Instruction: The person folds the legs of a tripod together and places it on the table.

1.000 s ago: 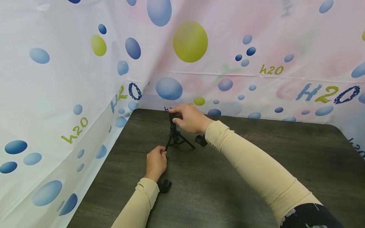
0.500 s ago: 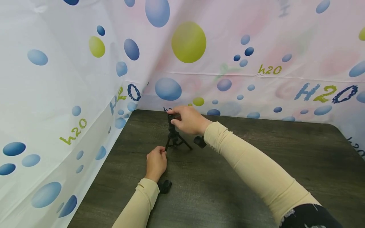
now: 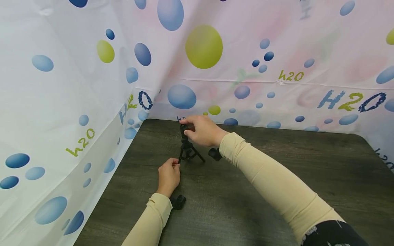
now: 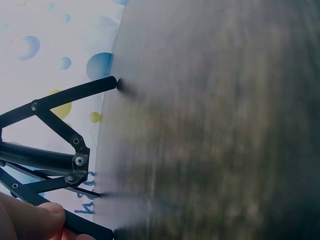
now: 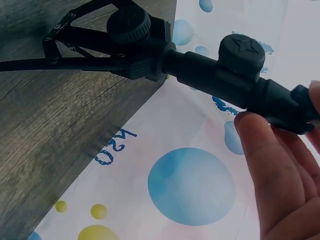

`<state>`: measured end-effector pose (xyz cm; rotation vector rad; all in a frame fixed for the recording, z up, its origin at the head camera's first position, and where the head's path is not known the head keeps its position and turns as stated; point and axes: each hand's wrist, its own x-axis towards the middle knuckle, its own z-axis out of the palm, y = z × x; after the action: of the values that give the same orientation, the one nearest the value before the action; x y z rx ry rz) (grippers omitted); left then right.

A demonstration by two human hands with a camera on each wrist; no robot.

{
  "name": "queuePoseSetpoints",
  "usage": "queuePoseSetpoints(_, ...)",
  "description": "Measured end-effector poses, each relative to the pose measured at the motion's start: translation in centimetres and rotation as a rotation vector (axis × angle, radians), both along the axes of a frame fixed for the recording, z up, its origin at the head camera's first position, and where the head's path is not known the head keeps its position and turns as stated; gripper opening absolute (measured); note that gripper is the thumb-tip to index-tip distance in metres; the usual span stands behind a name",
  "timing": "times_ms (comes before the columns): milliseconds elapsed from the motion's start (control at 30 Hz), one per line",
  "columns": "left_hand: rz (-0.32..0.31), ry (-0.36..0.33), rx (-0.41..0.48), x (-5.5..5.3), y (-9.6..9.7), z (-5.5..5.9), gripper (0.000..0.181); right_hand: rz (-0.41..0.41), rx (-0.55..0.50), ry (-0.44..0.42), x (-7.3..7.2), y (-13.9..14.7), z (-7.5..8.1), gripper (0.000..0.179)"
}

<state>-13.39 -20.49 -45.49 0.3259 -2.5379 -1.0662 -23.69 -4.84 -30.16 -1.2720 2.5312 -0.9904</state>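
A small black tripod [image 3: 185, 141] stands near the back left of the dark table, its legs spread. My left hand [image 3: 169, 177] pinches the near left leg low down; in the left wrist view the thumb [image 4: 40, 220] lies on that leg [image 4: 82, 225], with the leg braces showing above. The right hand [image 3: 205, 131] grips the tripod's top from the right. Up close in the right wrist view, its fingers [image 5: 272, 170] hold the head end beyond the ridged knob [image 5: 242, 52]. The right hand hides part of the top in the head view.
The dark wood table [image 3: 261, 191] meets a white curtain [image 3: 77, 82] with blue and green dots along its back and left edges. Black wrist cameras sit on both wrists, the left one [image 3: 178, 202] close above the tabletop.
The tripod's top has shifted slightly left and down with my right hand. Its right leg's foot has moved a little left. My left hand keeps its pinch in almost the same place.
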Motion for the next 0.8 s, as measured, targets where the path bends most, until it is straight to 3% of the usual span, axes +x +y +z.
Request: queuePoseSetpoints(800,-0.004,0.019,0.023,-0.27,0.24,-0.08,0.007,-0.01,0.017,-0.009,0.32,0.15,0.39,0.041)
